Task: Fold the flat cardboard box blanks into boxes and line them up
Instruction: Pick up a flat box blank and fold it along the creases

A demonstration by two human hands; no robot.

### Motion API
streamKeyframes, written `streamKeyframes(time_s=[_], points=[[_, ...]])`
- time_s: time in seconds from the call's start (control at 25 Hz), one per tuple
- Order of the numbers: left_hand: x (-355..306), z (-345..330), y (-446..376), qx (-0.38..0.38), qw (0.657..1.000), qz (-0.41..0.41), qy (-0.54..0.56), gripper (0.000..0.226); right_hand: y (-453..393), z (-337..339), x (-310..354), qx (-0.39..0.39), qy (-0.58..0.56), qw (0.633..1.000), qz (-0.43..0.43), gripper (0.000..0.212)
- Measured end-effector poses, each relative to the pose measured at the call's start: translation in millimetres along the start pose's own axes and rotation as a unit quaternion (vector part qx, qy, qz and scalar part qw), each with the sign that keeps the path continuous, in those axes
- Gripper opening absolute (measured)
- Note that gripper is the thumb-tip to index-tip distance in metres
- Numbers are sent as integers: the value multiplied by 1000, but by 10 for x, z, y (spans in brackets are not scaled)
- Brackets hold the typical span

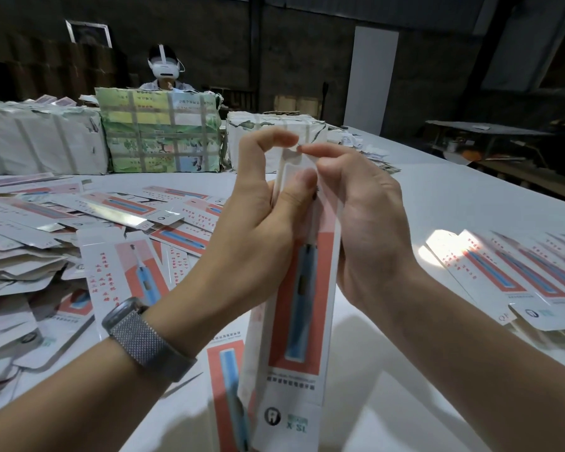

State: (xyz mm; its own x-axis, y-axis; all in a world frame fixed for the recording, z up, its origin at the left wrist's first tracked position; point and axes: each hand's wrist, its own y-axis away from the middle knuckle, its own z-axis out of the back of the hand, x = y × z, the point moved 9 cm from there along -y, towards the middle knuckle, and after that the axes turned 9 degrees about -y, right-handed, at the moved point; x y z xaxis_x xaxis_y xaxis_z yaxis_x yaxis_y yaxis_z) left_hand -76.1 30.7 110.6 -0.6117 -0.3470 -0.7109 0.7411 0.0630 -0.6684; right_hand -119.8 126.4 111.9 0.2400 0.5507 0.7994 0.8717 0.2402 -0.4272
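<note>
Box blank (302, 308) held upright above the white table (437, 203), left hand (258, 223) curled round its left edge with thumb pressing the front, right hand (359, 216) pinching the top flap, both wrists raised, loose blanks (79, 223) heaped left

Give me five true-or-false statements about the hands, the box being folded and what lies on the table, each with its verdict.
1. Both hands hold one long box upright between them. True.
2. The left hand wears a watch on a mesh band. True.
3. The loose pile of flat blanks lies to the person's right. False: it lies to the left; a neat row of boxes lies to the right.
4. The right hand rests flat on the table. False: it pinches the box's top end.
5. The box shows a green bottle. False: it shows a blue toothbrush on red.
</note>
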Motion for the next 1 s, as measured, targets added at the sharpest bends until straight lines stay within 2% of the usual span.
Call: streamKeyframes(time_s=[0.16,0.44,0.6,0.72,1.0], points=[[-20,10,-3,-4,1000,-11,13,15,-22,-13,-14,19,-2,1000,-2,30],[10,-15,50,-13,998,56,33,11,-82,38,23,25,105,994,-2,23],[-18,33,18,-31,997,62,47,7,-67,4,108,40,149,986,63,26],[0,87,9,-49,997,53,37,11,-32,-41,58,63,123,988,74,25],[27,118,27,-71,997,35,3,13,-13,-88,42,92,155,978,110,24]])
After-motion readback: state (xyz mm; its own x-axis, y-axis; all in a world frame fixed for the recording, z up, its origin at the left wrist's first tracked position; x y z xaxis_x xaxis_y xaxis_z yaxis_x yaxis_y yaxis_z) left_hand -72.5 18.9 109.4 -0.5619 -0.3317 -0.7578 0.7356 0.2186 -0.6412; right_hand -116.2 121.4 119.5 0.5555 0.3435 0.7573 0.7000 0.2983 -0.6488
